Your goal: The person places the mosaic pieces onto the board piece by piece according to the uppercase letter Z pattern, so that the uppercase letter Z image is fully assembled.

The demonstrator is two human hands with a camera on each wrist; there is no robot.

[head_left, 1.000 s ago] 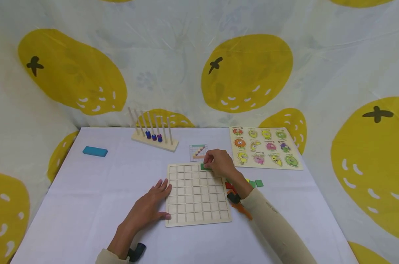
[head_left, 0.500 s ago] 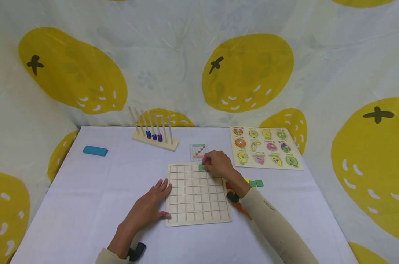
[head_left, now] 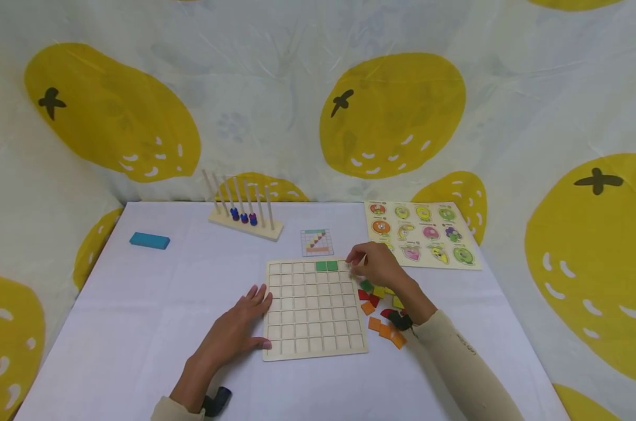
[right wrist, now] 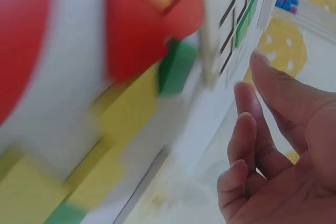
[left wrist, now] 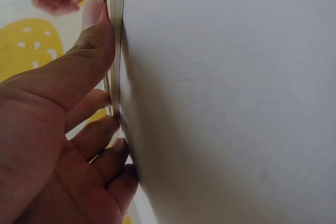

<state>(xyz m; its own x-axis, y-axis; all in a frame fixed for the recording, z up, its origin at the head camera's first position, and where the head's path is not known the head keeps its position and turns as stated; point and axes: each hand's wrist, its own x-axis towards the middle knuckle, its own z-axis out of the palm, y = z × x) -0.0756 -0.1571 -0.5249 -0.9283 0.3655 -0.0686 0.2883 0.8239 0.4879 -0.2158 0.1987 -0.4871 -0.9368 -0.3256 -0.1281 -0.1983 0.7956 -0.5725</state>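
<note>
A wooden grid board lies mid-table, with two green square tiles side by side in its far row. My left hand rests at the board's left edge, fingers and thumb spread along it; the left wrist view shows the fingertips against the rim. Over the board's far right corner is my right hand, its fingers loosely bent. Nothing sits between thumb and fingers in the right wrist view. Loose red, yellow, green and orange tiles lie right of the board, partly under my right wrist.
Behind the board lies a printed pattern card. A peg stand with beads stands at the back left, and a blue block lies farther left. At the back right is a fruit puzzle board.
My right hand has let go of the green tiles in the far row and moved right, uncovering both of them and more loose tiles. The left hand has stayed in place.
</note>
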